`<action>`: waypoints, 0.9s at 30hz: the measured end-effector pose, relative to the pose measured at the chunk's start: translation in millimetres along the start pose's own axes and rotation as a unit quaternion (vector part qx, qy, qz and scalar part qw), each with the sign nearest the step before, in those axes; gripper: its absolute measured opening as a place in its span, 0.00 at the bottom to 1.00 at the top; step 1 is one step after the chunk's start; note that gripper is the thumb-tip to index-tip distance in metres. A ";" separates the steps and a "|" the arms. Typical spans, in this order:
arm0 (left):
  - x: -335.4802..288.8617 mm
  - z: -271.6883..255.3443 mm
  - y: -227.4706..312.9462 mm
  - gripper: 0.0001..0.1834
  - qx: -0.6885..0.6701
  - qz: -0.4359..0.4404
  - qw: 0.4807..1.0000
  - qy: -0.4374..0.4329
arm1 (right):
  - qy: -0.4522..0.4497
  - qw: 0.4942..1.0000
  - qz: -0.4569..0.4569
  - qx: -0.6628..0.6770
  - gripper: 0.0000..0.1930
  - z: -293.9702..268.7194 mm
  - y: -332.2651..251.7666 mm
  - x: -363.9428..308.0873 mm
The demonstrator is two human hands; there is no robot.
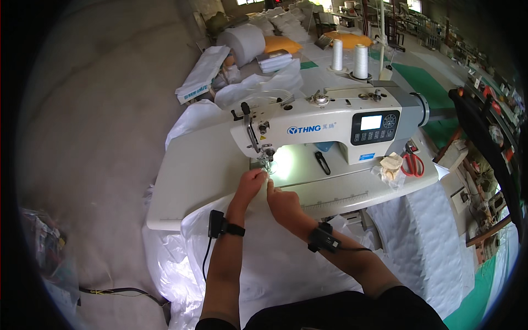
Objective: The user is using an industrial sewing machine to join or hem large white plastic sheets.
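I'd steady left hand (251, 183) and right hand (284, 202) under sewing machine (308, 116), inside table (192, 171) front edge; can't tell fingers' grasp.

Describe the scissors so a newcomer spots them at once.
Find the white sewing machine on its pale table. Toward the table's right end sits a crumpled cream bundle, with the scissors just right of it. Their red looped handles set them apart from that bundle.

Sewing workshop, industrial sewing machine (340, 116), thread cones (360, 61) (both white), bulky roll (242, 45)
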State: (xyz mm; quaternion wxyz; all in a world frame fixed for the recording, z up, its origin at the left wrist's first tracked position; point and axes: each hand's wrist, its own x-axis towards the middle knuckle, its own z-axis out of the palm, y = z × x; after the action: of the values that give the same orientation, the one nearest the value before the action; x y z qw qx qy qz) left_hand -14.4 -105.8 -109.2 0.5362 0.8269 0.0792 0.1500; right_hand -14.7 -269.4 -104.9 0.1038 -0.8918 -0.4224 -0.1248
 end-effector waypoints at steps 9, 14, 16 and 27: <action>6.8 16.9 -15.1 0.08 0.392 0.161 0.898 0.114 | -0.016 0.995 0.027 0.097 0.19 25.9 18.7 11.9; -22.3 32.5 -5.3 0.15 0.420 0.202 0.882 0.074 | -0.018 0.992 0.049 0.119 0.19 22.3 14.6 11.4; -20.4 26.3 -12.4 0.15 0.399 0.205 0.892 0.062 | -0.025 0.989 0.062 0.135 0.19 19.8 11.5 10.9; 9.2 -8.2 -19.4 0.15 0.288 0.252 0.924 0.022 | -0.038 0.991 0.077 0.100 0.21 18.5 -8.8 26.4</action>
State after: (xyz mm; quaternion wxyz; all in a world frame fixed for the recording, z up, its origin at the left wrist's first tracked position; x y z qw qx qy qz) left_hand -7.8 -88.0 -122.2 0.2178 0.9348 -0.0802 0.2688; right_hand -2.9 -239.4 -113.6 0.1855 -0.9109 -0.3665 -0.0396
